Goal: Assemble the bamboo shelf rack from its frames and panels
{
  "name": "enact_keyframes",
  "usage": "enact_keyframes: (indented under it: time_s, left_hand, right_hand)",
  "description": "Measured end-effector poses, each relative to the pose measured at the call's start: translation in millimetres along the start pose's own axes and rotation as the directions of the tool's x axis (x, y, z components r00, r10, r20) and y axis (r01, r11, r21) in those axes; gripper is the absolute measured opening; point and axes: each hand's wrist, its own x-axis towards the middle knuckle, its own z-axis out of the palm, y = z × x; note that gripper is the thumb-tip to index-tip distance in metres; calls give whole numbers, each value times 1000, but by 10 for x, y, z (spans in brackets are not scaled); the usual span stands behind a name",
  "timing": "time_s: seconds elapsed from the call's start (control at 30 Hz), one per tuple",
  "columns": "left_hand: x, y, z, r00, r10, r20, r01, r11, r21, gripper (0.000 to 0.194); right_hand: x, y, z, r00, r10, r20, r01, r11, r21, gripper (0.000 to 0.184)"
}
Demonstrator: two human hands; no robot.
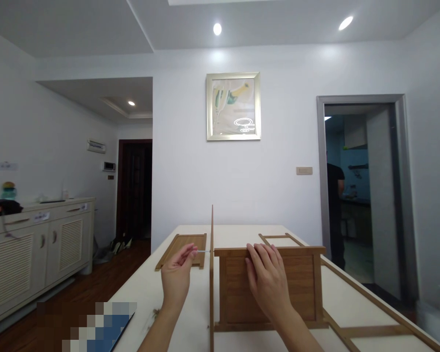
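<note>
My left hand (179, 266) is closed in a pinch on a thin metal rod (203, 251). The rod points right, its tip at an upright board (211, 288) seen edge-on. My right hand (267, 278) lies against a brown wooden panel (238, 288), its fingers bent over the top rail. That panel stands upright on the table, its left end beside the edge-on board. Whether the rod has entered the board cannot be made out.
On the white table (194, 313) a slatted wooden panel (190, 239) lies at the back left. Wooden frames (374, 331) lie on the right. Small hardware (156, 313) sits by my left forearm. A person (335, 210) stands beyond the doorway. A white cabinet (58, 239) lines the left wall.
</note>
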Motion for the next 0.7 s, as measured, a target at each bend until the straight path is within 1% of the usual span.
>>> enact_keyframes:
  time_s: [0.07, 0.1, 0.13, 0.17, 0.3, 0.37, 0.47, 0.57, 0.7]
  left_hand:
    - [-6, 6, -13, 995, 89, -37, -86, 993, 78, 26]
    - [-11, 9, -17, 991, 126, -47, -121, 988, 99, 25]
    - [-18, 10, -19, 989, 138, -51, -133, 986, 100, 25]
    - [-26, 10, -20, 991, 122, -50, -118, 990, 83, 27]
    - [-51, 1, -27, 999, -41, -13, 40, 998, -42, 39]
    - [-48, -3, -32, 996, -85, -4, 84, 992, -96, 42]
    - [-33, 3, -37, 992, -127, 9, 126, 980, -154, 42]
    - [-24, 11, -50, 988, -148, 47, 154, 968, -200, 42]
    - [-17, -22, -74, 981, -161, 107, 181, 959, -219, 52]
  right_hand:
    - [2, 1, 0, 1000, -1, 0, 1, 1000, 0, 35]
    - [4, 1, -2, 1000, -2, -2, 2, 1000, 0, 35]
    - [6, 1, -3, 1000, -2, -5, 2, 1000, 1, 35]
    - [8, 0, -6, 1000, -2, -7, 2, 1000, 2, 35]
    - [12, -7, -18, 1000, 3, 0, -3, 1000, 9, 35]
    - [12, -12, -22, 1000, 10, 8, -10, 1000, 13, 34]
    - [9, -16, -19, 1000, 13, 15, -13, 1000, 19, 33]
    - [7, -16, -9, 1000, 15, 20, -16, 999, 28, 34]
    - [6, -16, 0, 1000, 19, 18, -20, 999, 38, 36]
